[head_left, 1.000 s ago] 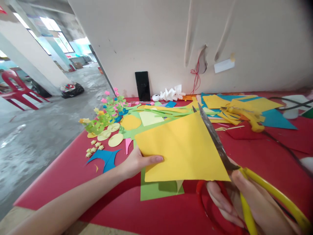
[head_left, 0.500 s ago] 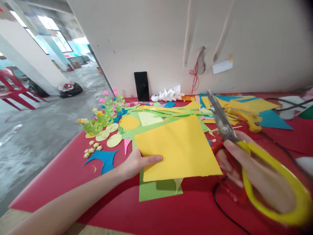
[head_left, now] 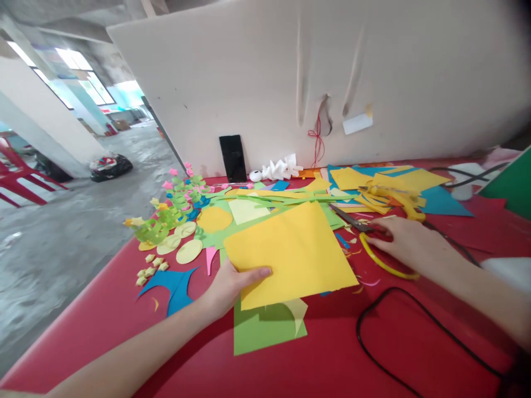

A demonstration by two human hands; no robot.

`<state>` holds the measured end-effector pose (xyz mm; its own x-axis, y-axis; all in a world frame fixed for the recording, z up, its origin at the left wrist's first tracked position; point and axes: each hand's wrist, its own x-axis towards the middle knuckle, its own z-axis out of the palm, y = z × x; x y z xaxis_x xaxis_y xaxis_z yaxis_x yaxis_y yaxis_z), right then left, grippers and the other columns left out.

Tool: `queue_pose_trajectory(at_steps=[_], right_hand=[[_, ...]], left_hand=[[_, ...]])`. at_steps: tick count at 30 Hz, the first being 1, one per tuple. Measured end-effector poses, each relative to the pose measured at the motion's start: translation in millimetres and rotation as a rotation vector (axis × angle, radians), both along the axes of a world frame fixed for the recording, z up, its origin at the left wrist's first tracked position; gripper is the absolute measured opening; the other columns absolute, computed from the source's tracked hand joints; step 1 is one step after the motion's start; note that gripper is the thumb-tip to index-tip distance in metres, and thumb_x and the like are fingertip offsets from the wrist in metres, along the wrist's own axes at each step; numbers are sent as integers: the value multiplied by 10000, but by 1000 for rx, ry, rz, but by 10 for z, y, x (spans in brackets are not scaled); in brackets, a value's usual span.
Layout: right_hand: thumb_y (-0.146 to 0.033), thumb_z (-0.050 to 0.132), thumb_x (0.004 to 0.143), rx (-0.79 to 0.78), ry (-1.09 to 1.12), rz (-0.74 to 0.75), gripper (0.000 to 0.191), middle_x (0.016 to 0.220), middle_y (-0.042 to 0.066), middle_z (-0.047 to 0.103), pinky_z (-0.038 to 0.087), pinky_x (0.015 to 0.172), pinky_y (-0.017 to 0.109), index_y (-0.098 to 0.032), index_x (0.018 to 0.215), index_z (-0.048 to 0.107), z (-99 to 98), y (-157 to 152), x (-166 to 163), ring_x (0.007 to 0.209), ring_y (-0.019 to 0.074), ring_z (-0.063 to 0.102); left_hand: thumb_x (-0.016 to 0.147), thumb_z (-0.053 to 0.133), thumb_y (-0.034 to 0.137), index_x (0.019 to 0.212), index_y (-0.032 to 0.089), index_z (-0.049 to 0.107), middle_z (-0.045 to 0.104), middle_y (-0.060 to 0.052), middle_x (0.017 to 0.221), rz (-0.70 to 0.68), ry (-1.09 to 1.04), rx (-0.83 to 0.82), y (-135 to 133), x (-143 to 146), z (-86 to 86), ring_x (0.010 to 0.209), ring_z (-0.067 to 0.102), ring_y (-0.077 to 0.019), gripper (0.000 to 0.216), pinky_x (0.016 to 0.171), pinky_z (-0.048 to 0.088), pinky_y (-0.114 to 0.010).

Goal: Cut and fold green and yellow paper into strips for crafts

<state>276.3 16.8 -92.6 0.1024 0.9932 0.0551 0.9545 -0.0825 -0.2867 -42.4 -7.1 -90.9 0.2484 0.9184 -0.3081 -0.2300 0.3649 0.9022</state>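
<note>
My left hand (head_left: 232,284) grips a yellow sheet of paper (head_left: 290,254) by its left edge, thumb on top, and keeps it above the table. Under it lies a green sheet (head_left: 265,331) with a pale offcut (head_left: 299,312). Over on the right, my right hand (head_left: 396,237) has its fingers closed around the scissors (head_left: 388,265), which are down at table level. Their blades point left toward the paper strips, and one yellow handle loop shows below the hand. Just behind the hand rests a yellow glue gun (head_left: 400,199) on blue and yellow paper.
A black cable (head_left: 360,315) loops across the red table (head_left: 332,359). Left are paper flowers (head_left: 182,193), pale paper discs (head_left: 189,251), small folded stars (head_left: 151,265) and blue offcuts (head_left: 170,284). A black phone (head_left: 233,158) leans on the pale board (head_left: 249,83) behind.
My right hand has lowered the scissors from in front of me to the tabletop, farther away beside the glue gun. My left hand still holds the yellow sheet. The view has shifted slightly.
</note>
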Motion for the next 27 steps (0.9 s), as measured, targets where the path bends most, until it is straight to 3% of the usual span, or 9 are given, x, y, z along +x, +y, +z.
queue_pose_trajectory(at_steps=[3,5,6,9,12,16,20,24,27], right_hand=[[-453,445,835,12,210,202,334,1050,96,595,426,813,326,-180,931,611,189,-132,-246,975,236,535],[-469,337,876,-68,363,341,381,918,28,651,462,706,244,-219,921,621,259,-241,-431,845,176,592],[-501,384,847,-88,409,364,377,820,14,659,465,627,228,-213,862,627,268,-289,-509,741,163,602],[-509,503,774,-82,480,339,344,634,2,628,440,530,239,-187,720,612,220,-362,-628,576,154,571],[-474,517,766,-56,512,282,314,626,10,640,451,563,260,-182,692,607,154,-317,-578,585,170,590],[-428,554,733,31,493,170,256,651,33,647,438,565,269,-176,712,590,147,-211,-438,595,187,598],[-350,502,784,54,477,124,185,493,0,582,411,513,253,-178,781,569,205,-182,-388,452,151,542],[-321,522,769,134,481,93,167,474,0,572,428,584,273,-173,812,586,239,-177,-361,505,169,565],[-357,527,757,219,535,42,226,506,14,581,440,589,297,-159,851,580,273,-171,-312,504,174,567]], left_hand=[[585,770,184,1011,147,591,647,-108,1099,-14,49,-6,12,-5,15,999,609,-282,463,835,517,-379],[589,768,185,1010,159,598,653,-91,1092,-11,68,2,14,-7,15,996,611,-274,455,847,510,-383],[590,768,186,1012,166,599,655,-83,1090,-10,69,3,12,-5,9,993,613,-270,455,847,510,-381],[613,755,207,1008,183,605,658,-66,1085,-2,46,4,7,5,-35,974,623,-247,424,822,515,-345],[699,687,280,1001,181,602,675,-61,1031,9,15,6,25,11,-88,888,651,-206,329,725,530,-282],[768,584,380,925,140,608,690,-51,746,-60,-14,8,103,-10,-100,643,658,-181,287,501,491,-235],[783,508,449,662,109,611,617,-43,515,-214,-20,-27,158,-50,-60,475,609,-159,376,461,460,-230],[823,427,469,444,96,555,502,-48,340,-333,37,-100,130,-79,-10,245,401,-74,546,294,243,-178],[821,442,458,343,136,428,310,25,249,-304,27,-97,114,-87,20,225,229,-28,576,304,125,-174]])
